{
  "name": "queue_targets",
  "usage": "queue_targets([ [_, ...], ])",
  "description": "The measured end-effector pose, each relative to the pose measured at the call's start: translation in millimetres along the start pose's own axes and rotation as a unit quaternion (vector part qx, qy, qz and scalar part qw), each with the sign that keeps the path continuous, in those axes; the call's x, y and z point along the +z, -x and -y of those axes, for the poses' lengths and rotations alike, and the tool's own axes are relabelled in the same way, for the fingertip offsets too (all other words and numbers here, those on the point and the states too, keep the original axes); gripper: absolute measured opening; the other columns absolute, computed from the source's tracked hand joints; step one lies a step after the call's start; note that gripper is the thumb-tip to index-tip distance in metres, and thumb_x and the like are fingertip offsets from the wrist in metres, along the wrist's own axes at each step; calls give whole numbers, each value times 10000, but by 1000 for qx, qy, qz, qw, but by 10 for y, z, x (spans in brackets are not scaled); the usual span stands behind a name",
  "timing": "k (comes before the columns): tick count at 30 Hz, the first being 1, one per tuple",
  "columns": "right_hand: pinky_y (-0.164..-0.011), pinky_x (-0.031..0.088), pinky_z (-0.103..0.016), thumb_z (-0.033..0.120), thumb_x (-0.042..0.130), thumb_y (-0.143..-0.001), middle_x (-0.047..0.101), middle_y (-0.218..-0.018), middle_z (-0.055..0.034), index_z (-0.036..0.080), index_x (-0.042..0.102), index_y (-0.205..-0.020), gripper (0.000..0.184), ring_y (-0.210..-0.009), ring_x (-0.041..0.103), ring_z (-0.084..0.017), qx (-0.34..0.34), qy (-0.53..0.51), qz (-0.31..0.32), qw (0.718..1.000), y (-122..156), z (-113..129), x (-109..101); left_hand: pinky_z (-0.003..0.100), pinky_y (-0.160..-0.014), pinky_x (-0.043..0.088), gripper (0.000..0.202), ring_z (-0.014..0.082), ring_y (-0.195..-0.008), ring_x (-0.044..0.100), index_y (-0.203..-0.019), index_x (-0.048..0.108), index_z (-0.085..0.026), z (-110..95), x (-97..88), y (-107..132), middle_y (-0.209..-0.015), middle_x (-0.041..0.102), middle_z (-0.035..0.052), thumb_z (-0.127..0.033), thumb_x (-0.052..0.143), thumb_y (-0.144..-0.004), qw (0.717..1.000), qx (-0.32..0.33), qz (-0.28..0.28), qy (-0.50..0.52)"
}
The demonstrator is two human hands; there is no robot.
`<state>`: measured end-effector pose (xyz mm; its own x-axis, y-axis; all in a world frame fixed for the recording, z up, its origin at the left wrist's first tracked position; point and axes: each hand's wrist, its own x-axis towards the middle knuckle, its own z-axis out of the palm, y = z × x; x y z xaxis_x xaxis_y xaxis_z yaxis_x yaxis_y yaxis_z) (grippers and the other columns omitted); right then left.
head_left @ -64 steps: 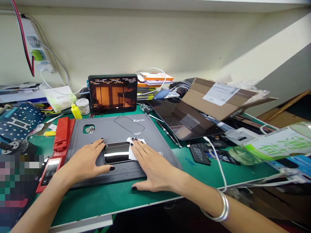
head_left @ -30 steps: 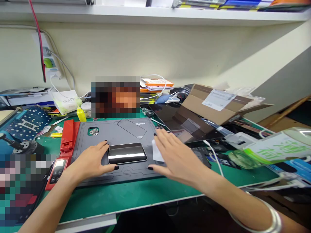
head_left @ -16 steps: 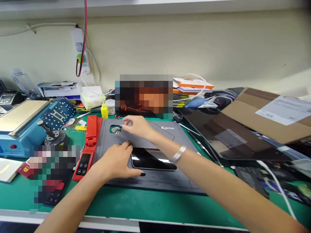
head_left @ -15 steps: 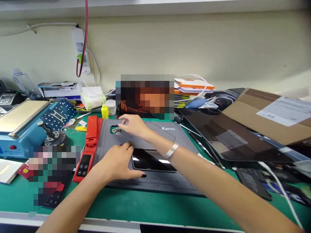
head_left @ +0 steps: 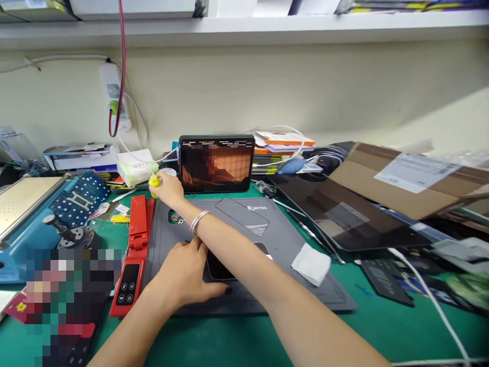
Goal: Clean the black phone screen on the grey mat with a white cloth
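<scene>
My right hand [head_left: 168, 188] reaches over the far left of the grey WKTOO silicone mat [head_left: 284, 239], its fingers around a small yellow bottle [head_left: 154, 182]. My left hand [head_left: 181, 270] rests on the mat, touching the left edge of a black phone [head_left: 218, 270]. My right forearm hides most of that phone. A thin glass screen protector [head_left: 242, 215] lies at the far end of the mat. A white wipe [head_left: 311, 264] lies on the mat's right side, touching neither hand.
A red phone holder [head_left: 137, 224] and red control unit [head_left: 127, 285] flank the mat's left edge. A tablet [head_left: 216, 164] stands behind it. A blue heating machine [head_left: 23, 204] sits left; a dark glass panel [head_left: 344, 214] and cardboard box [head_left: 405, 176] lie right.
My right hand has left the mat's middle and moved far left to the yellow bottle. The white wipe now lies on the mat's right side. My view has shifted.
</scene>
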<state>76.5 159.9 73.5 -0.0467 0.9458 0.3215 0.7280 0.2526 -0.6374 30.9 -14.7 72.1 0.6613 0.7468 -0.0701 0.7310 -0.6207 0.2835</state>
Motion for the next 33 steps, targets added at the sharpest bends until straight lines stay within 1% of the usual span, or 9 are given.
queue_targets([
  [2, -803, 508, -333, 351, 653, -788, 693, -1003, -38, 236, 611, -1067, 305, -930, 660, -220, -29, -26, -17, 999, 41, -19, -140, 489, -956, 476, 738, 363, -1100, 594, -1285, 504, -85, 6, 1, -4, -1299, 574, 186, -556, 664, -740, 1000, -3, 6, -20],
  [5, -799, 515, -287, 314, 628, -799, 680, -1051, -32, 213, 564, -1071, 297, -914, 663, -166, -72, -58, -35, 995, 212, -177, -476, 490, -1013, 437, 800, 382, -1198, 538, -1352, 452, -45, 14, 6, -14, -1418, 472, 221, -572, 623, -773, 999, -7, 17, -50],
  [10, -783, 529, -315, 302, 616, -807, 691, -1011, -51, 195, 513, -1063, 297, -892, 674, -180, -119, -46, -40, 991, 851, -753, -1188, 470, -987, 454, 759, 372, -1179, 558, -1353, 463, -66, 15, 1, -20, -1447, 451, 200, -574, 581, -802, 998, -5, 27, -64],
  [13, -820, 508, -374, 344, 686, -766, 690, -989, -58, 212, 571, -1016, 305, -884, 655, -221, -159, 7, -13, 987, 1312, -1077, -1580, 472, -962, 465, 762, 374, -1132, 585, -1351, 463, -66, 10, 6, -20, -1453, 444, 198, -576, 588, -798, 997, -5, 26, -74],
  [16, -797, 473, -408, 324, 685, -785, 679, -918, -73, 218, 634, -944, 197, -868, 614, -255, -205, 71, 50, 975, 1662, -1254, -1860, 469, -941, 470, 744, 375, -1103, 603, -1314, 497, -81, 7, 17, -20, -1434, 465, 198, -587, 611, -781, 997, 4, 24, -74],
  [19, -723, 447, -375, 254, 670, -816, 657, -896, -85, 200, 653, -963, 157, -830, 573, -249, -260, 145, 127, 946, 1851, -1298, -1993, 450, -903, 485, 726, 371, -1081, 618, -1285, 517, -101, 7, 19, -20, -1408, 489, 195, -599, 627, -767, 997, 7, 24, -73],
  [24, -655, 396, -323, 276, 687, -843, 587, -861, -72, 167, 627, -1037, 231, -764, 510, -214, -356, 351, 205, 841, 1886, -1198, -2039, 439, -908, 480, 743, 366, -1101, 606, -1310, 488, -99, 8, 4, -17, -1419, 478, 188, -595, 621, -773, 996, 7, 35, -85],
  [27, -638, 368, -317, 319, 687, -847, 564, -859, -64, 180, 621, -1018, 230, -755, 493, -211, -359, 394, 222, 817, 1821, -1096, -2064, 434, -922, 474, 748, 365, -1131, 590, -1334, 464, -105, 10, -7, -13, -1439, 460, 181, -578, 618, -776, 996, 6, 37, -86],
  [33, -643, 356, -333, 336, 662, -866, 555, -869, -67, 194, 612, -987, 193, -778, 488, -219, -360, 424, 263, 788, 1721, -972, -2114, 439, -931, 466, 742, 369, -1140, 584, -1337, 458, -116, 23, -8, -13, -1438, 461, 177, -565, 624, -770, 997, 10, 33, -69],
])
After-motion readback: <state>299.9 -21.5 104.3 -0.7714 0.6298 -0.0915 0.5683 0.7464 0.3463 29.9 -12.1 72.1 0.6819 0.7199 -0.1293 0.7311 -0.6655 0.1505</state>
